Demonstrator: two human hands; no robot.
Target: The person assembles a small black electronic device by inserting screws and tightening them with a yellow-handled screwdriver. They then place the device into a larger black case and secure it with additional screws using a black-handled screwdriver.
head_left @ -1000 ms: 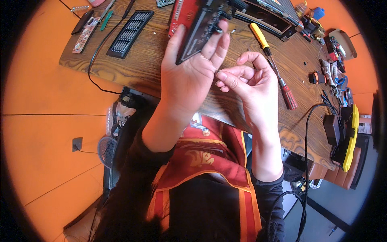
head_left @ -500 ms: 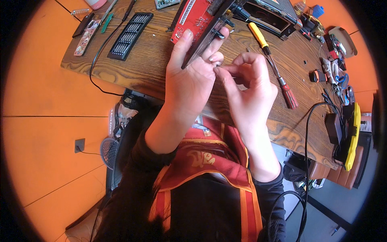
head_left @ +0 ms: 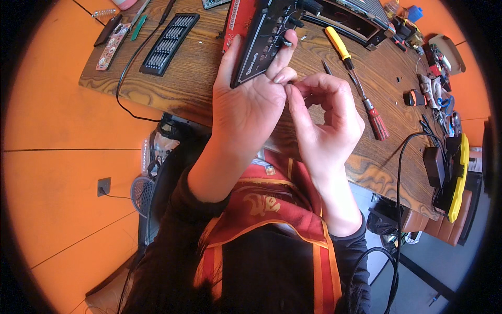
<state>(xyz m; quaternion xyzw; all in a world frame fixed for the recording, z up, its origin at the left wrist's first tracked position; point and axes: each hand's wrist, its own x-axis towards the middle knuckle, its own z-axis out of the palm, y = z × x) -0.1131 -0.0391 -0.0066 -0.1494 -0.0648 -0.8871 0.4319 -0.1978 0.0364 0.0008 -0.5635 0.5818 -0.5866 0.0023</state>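
My left hand (head_left: 246,112) holds a black control panel (head_left: 256,55) with a red circuit board (head_left: 233,23) behind it. The panel is tilted, its dark front with several knobs now facing me. The thumb lies along the board side, and fingers reach round the knob side. Close against the left fingertips, my right hand (head_left: 332,118) has thumb and forefinger pinched together. Whatever is in that pinch is too small or hidden to make out. Both hands are raised over the near edge of the wooden table (head_left: 193,99).
A yellow-handled screwdriver (head_left: 337,43) and a red-handled one (head_left: 377,124) lie right of my hands. Behind them stands an open black casing (head_left: 361,26). A bit case (head_left: 170,44) lies at left. A black cable (head_left: 401,167) and a yellow-edged device (head_left: 458,180) are at right.
The panel has turned so that its black front shows more and the red board less. Both hands have shifted slightly; the right one still pinches by the left fingertips.
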